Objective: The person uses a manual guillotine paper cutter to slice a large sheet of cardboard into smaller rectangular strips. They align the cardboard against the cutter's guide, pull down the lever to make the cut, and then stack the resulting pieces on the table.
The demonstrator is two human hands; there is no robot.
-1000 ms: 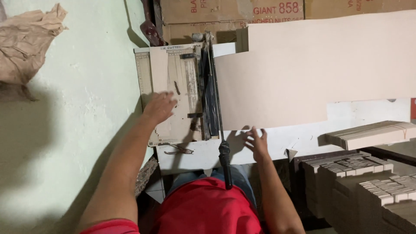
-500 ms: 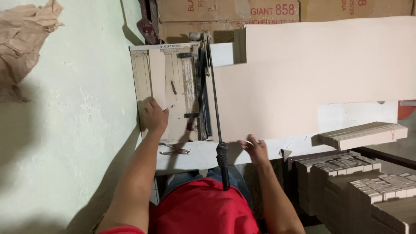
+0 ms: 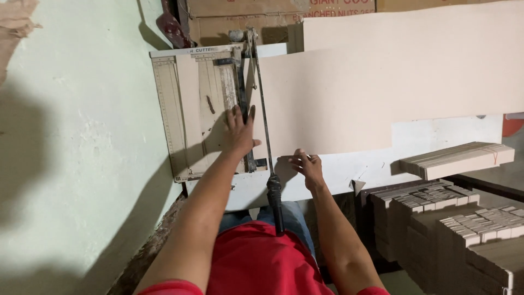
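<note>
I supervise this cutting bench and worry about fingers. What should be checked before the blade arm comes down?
1. Left hand away from the cutting edge: not ok, fingers lie right beside it.
2. Right hand off the cut line: ok, it grips the near edge of the cardboard sheet.
3. Sheet flat on the paper cutter: ok.
4. Blade arm raised: ok.
5. Black handle free: ok, no hand on it.

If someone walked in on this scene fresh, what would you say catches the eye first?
The big tan cardboard sheet dominates, lying across the white table and running off to the right. At its left edge sits a lever paper cutter, with the left hand pressed flat on its board and the right hand at the sheet's near edge. Stacks of cut cardboard pieces fill the lower right.
</note>
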